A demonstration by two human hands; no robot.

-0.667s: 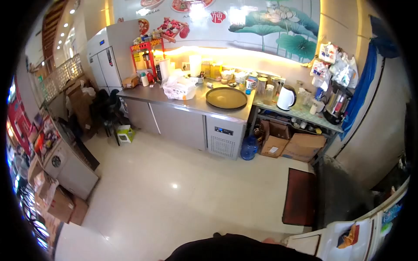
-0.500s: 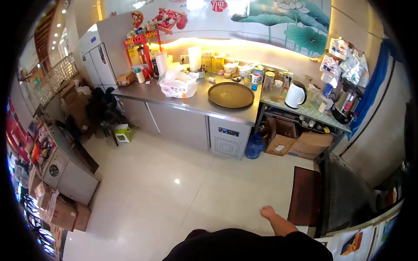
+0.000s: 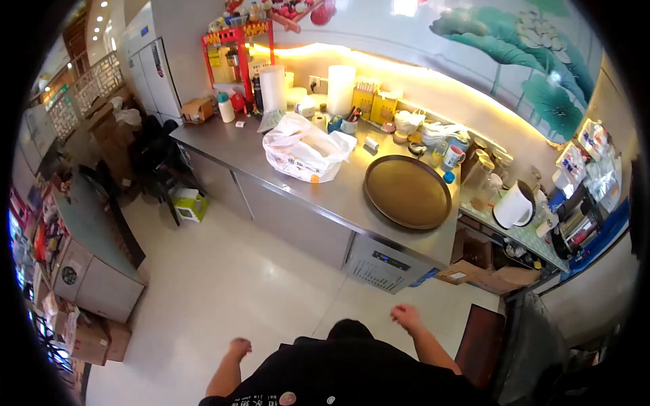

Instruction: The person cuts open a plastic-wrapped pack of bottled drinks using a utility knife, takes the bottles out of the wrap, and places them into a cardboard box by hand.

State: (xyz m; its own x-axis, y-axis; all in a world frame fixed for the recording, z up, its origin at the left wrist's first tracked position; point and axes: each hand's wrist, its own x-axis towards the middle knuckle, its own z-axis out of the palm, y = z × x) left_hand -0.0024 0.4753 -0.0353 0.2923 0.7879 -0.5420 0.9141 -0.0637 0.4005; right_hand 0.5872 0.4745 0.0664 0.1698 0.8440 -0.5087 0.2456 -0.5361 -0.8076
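My left hand (image 3: 240,347) hangs over the floor at the lower middle, its fingers curled in and nothing visible in them. Farther right, my right hand (image 3: 405,317) is held out before the steel counter (image 3: 325,196), empty, with its fingers loosely bent and a little apart. Neither hand touches anything. The counter's control panel (image 3: 382,260) is the nearest thing to my right hand. On the countertop lie a large round brown tray (image 3: 407,193) and a white plastic bag (image 3: 305,149) whose contents I cannot make out.
A white kettle (image 3: 513,205) and jars stand on the side table at right, with cardboard boxes (image 3: 487,276) below. A dark red mat (image 3: 479,342) lies on the floor. Left are a cabinet (image 3: 98,277), a black chair (image 3: 162,169) and a green-white box (image 3: 189,205).
The view has moved closer to the counter and tilted. My left hand has come into view. My right hand appears higher in the view, its fingers looser than before.
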